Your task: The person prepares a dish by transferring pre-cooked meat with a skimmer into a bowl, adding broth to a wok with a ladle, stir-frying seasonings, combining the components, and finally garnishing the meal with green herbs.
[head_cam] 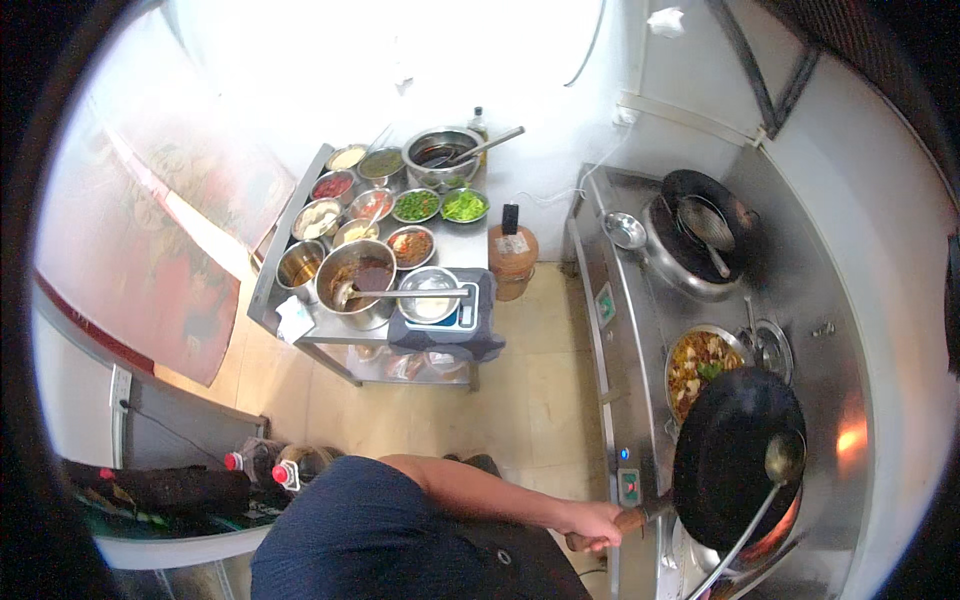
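My left hand (596, 523) grips the wooden handle (634, 517) of a black wok (720, 450), which is raised and tilted over the stove. A metal ladle (785, 459) has its bowl against the wok's dark inner face. Its long shaft runs down to the bottom edge, where only a sliver of my right hand (703, 595) shows around it. Orange glow from a burner (784, 525) shows beneath the wok. Beyond the wok's far rim sits a round metal basin of cooked food with green leaves (709, 370), partly hidden by the wok.
At the stove's far end are a second wok (705, 187) with a strainer (706, 223) and a small metal bowl (624, 230). Left, a steel table (457, 244) bears several ingredient bowls, pots and a scale (466, 309). A lidded bucket (513, 251) stands on the floor between.
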